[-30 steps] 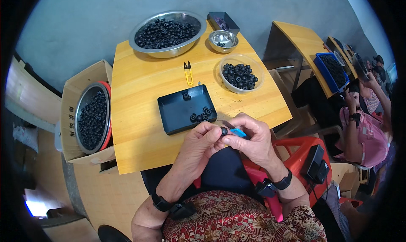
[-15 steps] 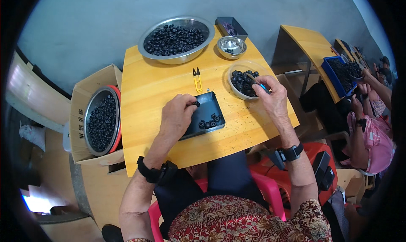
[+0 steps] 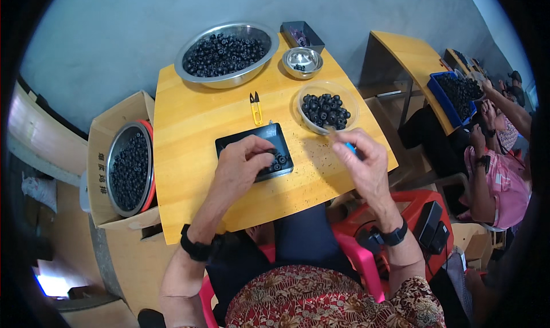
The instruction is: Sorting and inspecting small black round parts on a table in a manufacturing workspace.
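Note:
My left hand (image 3: pixel 243 161) reaches into a shallow black tray (image 3: pixel 232 140), its thumb and fingers bent together beside several small round black parts (image 3: pixel 281 159). Whatever is between its fingertips is hidden. Just in front of a clear plastic bowl (image 3: pixel 307 121), my right hand (image 3: pixel 366 161) grips a small tool with a blue handle (image 3: pixel 350 148) and a brownish tip. Round black parts (image 3: pixel 326 111) with ring-like faces fill much of that bowl. Beyond the tray lie yellow thread snips (image 3: pixel 256 109), touched by neither hand.
A large steel basin (image 3: pixel 258 70) of black parts stands at the table's far left, with a small steel bowl (image 3: pixel 309 71) and a dark box (image 3: pixel 314 40) beside it. A cardboard box (image 3: pixel 100 199) holds another full basin at left. At right, a person in pink (image 3: pixel 507 182) sits by another table.
My right hand with the tool has drawn back from the clear bowl toward me. My left hand has moved down into the tray, over the loose black parts. The view has shifted slightly.

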Tool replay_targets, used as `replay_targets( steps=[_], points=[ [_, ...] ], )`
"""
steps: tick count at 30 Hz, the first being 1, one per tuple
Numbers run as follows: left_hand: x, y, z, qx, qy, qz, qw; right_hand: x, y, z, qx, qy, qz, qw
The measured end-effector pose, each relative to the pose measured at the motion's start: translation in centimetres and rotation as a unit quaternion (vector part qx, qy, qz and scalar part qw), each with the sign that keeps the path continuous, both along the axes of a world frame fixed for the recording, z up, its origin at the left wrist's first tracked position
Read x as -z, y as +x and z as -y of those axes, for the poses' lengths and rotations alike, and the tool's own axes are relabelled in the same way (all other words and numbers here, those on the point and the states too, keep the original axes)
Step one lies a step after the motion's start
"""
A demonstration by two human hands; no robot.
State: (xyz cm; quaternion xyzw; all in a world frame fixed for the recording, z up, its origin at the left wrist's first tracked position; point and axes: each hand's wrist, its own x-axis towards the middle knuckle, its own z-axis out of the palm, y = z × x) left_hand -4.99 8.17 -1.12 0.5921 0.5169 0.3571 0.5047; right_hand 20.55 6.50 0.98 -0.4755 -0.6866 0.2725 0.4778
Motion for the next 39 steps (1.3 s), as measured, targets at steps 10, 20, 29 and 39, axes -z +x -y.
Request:
replay_targets(
  steps=[10,20,29,39],
  points=[
    [-2.4,3.1,6.7,0.023,-0.088,0.302,0.949,-0.9,-3.0,4.6,-0.153,-0.011,-0.028,0.988],
    [-1.5,4.5,9.3,-0.046,-0.064,0.367,0.927,-0.2,-3.9,7.2,-0.077,0.059,-0.053,0.994],
    [-2.1,3.5,9.1,0.021,-0.003,0.22,0.975,-0.7,-2.6,6.9,-0.141,0.028,-0.046,0.988],
    [-1.8,4.4,9.0,-0.001,-0.052,0.349,0.936,-0.5,-2.4,7.1,-0.128,0.026,-0.018,0.991]
  ],
)
